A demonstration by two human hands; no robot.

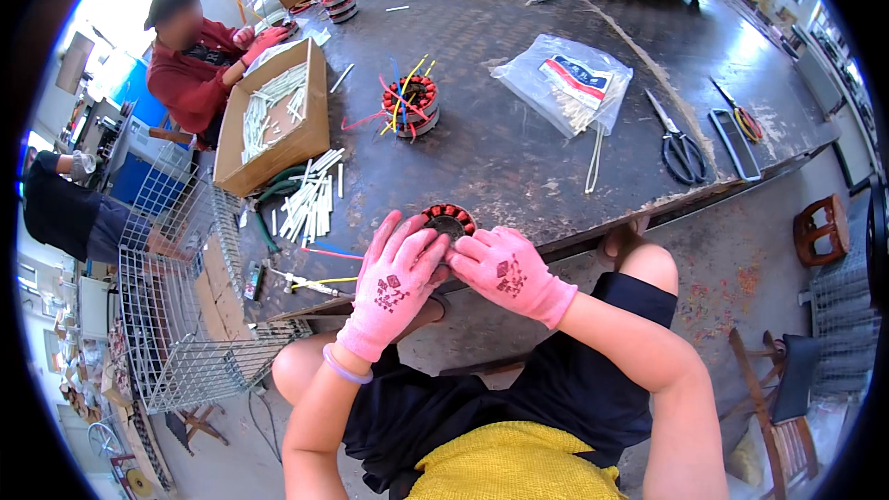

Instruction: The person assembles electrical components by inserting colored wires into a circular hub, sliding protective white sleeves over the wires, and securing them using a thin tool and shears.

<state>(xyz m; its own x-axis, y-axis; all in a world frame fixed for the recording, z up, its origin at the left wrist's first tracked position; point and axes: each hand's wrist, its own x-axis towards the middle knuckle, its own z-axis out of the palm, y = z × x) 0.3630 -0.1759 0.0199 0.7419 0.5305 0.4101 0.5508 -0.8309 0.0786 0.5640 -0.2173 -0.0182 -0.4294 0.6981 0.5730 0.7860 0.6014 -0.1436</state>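
Note:
A small round motor stator (449, 214) with red windings around a dark centre is at the table's near edge. My left hand (391, 282), in a pink patterned glove, is closed on its left and near side. My right hand (509, 270), gloved alike, pinches its near right side; the fingertips are partly hidden. Red, blue and yellow wires (324, 280) stick out to the left of my left hand. Beyond my hands stands a stack of similar stators (410, 104) with red, blue and yellow leads.
White sleeve pieces (310, 204) lie beside an open cardboard box (315, 130). Large black-handled scissors (683, 156), a phone (734, 143), smaller scissors (741, 116) and a plastic bag (565, 83) lie rightward. A wire cage (181, 333) borders the left; a co-worker (190, 83) works at far left.

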